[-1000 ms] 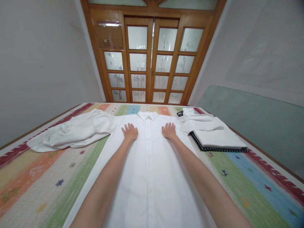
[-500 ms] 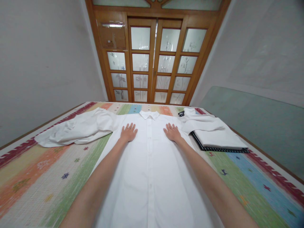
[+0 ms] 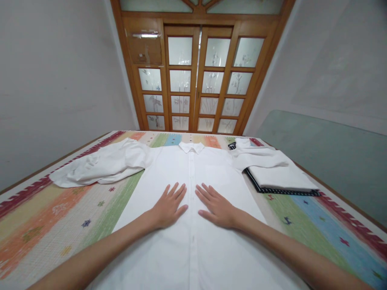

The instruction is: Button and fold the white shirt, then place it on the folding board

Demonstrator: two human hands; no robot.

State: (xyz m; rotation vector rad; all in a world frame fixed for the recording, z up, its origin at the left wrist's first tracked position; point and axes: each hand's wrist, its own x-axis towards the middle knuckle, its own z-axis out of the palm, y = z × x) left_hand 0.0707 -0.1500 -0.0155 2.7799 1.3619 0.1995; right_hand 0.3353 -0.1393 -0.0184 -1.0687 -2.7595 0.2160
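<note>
A white button-up shirt (image 3: pixel 192 169) lies spread face up, its collar at the far end and the button strip running down the middle. Flat on the shirt's left half is my left hand (image 3: pixel 170 206), fingers spread and pointing toward the strip. My right hand (image 3: pixel 216 206) rests the same way on the right half, just across the strip. Neither hand grips the fabric. The left sleeve (image 3: pixel 105 163) is bunched out over the tablecloth. The right sleeve (image 3: pixel 263 157) lies partly across a folded stack.
Striped, patterned cloth (image 3: pixel 90 209) covers the table. On the right sits a stack of folded white clothing (image 3: pixel 284 177) with a black-and-white item (image 3: pixel 290 191) beneath. Beyond are wooden glass-paned doors (image 3: pixel 198 80), with walls either side and a pale green panel (image 3: pixel 326 157) at right.
Both hands have slid down the shirt toward me and inward, from the chest to either side of the button strip. The shirt stays in place.
</note>
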